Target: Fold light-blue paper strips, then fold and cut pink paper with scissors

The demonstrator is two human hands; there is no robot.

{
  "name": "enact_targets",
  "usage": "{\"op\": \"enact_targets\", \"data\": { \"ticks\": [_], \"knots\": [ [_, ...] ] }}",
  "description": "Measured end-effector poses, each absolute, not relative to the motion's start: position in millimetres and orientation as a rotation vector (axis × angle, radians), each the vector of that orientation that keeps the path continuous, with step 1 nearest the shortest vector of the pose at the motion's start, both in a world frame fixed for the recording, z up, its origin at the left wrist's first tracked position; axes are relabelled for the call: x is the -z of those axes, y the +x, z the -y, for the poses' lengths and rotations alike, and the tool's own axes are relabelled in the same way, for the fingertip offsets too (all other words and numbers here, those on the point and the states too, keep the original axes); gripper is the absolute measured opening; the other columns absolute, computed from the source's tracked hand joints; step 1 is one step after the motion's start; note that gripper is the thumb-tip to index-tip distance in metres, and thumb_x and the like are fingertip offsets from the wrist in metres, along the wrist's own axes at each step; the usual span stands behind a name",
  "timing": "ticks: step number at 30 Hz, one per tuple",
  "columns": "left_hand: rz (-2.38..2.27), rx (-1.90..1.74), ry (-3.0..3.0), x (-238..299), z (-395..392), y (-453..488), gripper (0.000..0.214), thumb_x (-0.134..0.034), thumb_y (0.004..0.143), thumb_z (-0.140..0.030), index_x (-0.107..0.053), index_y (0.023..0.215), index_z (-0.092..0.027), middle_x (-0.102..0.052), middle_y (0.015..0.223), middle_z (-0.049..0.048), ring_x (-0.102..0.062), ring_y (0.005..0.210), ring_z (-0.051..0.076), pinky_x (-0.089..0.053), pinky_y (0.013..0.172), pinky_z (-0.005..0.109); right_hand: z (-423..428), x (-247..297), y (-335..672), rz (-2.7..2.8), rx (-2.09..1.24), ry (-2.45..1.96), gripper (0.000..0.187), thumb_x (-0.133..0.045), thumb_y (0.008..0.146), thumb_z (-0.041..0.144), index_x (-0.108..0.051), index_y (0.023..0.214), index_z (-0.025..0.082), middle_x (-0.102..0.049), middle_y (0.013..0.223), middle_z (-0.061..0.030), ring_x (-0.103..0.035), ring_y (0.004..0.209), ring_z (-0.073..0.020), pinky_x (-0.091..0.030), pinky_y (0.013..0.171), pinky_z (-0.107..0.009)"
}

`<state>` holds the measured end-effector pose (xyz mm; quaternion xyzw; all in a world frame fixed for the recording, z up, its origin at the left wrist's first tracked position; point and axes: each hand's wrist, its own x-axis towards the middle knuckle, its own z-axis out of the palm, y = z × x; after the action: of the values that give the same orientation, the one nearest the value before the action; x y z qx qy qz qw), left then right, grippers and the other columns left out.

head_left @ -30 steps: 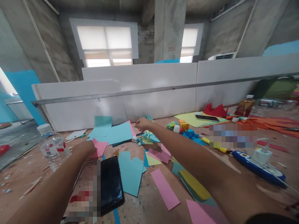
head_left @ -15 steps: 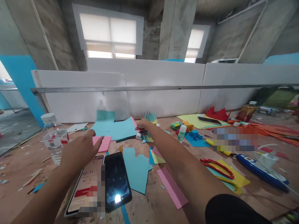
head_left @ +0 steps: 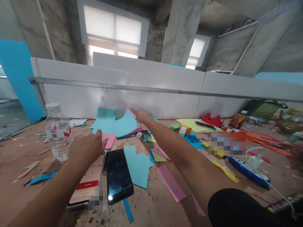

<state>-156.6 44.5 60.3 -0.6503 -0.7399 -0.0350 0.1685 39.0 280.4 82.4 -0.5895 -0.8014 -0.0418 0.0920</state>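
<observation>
At the back of the table my right hand [head_left: 143,116] is at the right edge of a light-blue paper sheet [head_left: 123,123] with pink paper beneath it. The fingers are curled at that edge, partly hidden and blurred, and the sheets bend upward there. My left hand [head_left: 88,145] is nearer to me, thumb and fingers apart, beside a small pink paper [head_left: 109,141] and above the top of a lit phone [head_left: 87,186]. A darker teal piece [head_left: 107,118] stands against the white panel behind the sheet.
A dark phone [head_left: 119,176] and cut light-blue paper [head_left: 138,167] lie between my forearms. On the left stands a water bottle [head_left: 58,135]. To the right are a pink strip [head_left: 171,183], a glue stick [head_left: 182,131], a blue-handled tool [head_left: 248,172] and a white cable.
My right hand has risen slightly with the right edge of the paper, which now curves up more and shows pink below. The view has shifted, and the red-and-yellow scissor handles are hidden.
</observation>
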Motion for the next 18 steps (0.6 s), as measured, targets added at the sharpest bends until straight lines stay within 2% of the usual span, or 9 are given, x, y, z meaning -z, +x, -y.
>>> {"op": "enact_targets", "data": {
  "ticks": [7,11,13,16,18],
  "knots": [
    [2.047,0.065,-1.930,-51.8,-46.9,-152.3,0.043,-0.030,0.095,-0.042,-0.060,0.104,-0.012,-0.073,0.082,0.0214,-0.071,0.079,0.042,-0.049,0.064,0.045,-269.0,-146.2,30.6,2.204,0.451,-1.477,0.025,-0.045,0.102,0.029,-0.060,0.115,0.015,-0.068,0.108,-0.0157,-0.064,0.101,-0.0274,-0.048,0.086,-0.040],
    [2.087,0.048,-1.927,-51.2,-45.9,-150.3,0.045,-0.031,0.095,-0.044,-0.060,0.105,-0.012,-0.073,0.083,0.0227,-0.071,0.079,0.042,-0.049,0.065,0.046,-258.4,-203.5,44.3,2.070,0.557,-1.350,0.028,-0.041,0.104,0.033,-0.058,0.117,0.016,-0.068,0.105,-0.0128,-0.064,0.099,-0.0256,-0.047,0.086,-0.040],
    [2.064,0.067,-1.947,-53.5,-43.9,-147.2,0.046,-0.032,0.095,-0.045,-0.061,0.106,-0.011,-0.072,0.084,0.0231,-0.070,0.081,0.043,-0.050,0.067,0.048,-245.2,-229.5,60.3,1.960,0.520,-1.049,0.026,-0.047,0.102,0.035,-0.062,0.109,0.015,-0.068,0.094,-0.0083,-0.064,0.093,-0.0219,-0.047,0.086,-0.037],
    [2.043,0.380,-2.015,-60.1,-43.2,-140.3,0.051,-0.040,0.092,-0.051,-0.056,0.120,-0.011,-0.069,0.106,0.0243,-0.066,0.099,0.044,-0.051,0.078,0.053,-208.9,-249.5,95.0,1.826,0.245,-0.724,0.032,-0.049,0.100,0.043,-0.063,0.104,0.015,-0.062,0.079,-0.0017,-0.064,0.082,-0.0161,-0.050,0.075,-0.031],
    [2.150,0.880,-2.062,-66.9,-45.2,-134.2,0.068,-0.049,0.087,-0.059,-0.044,0.137,-0.013,-0.060,0.129,0.0239,-0.062,0.111,0.041,-0.050,0.088,0.053,-176.1,-245.7,122.8,1.741,-0.001,-0.646,0.035,-0.055,0.095,0.049,-0.063,0.101,0.015,-0.059,0.072,0.0007,-0.063,0.070,-0.0129,-0.049,0.064,-0.026]
  ]
}}
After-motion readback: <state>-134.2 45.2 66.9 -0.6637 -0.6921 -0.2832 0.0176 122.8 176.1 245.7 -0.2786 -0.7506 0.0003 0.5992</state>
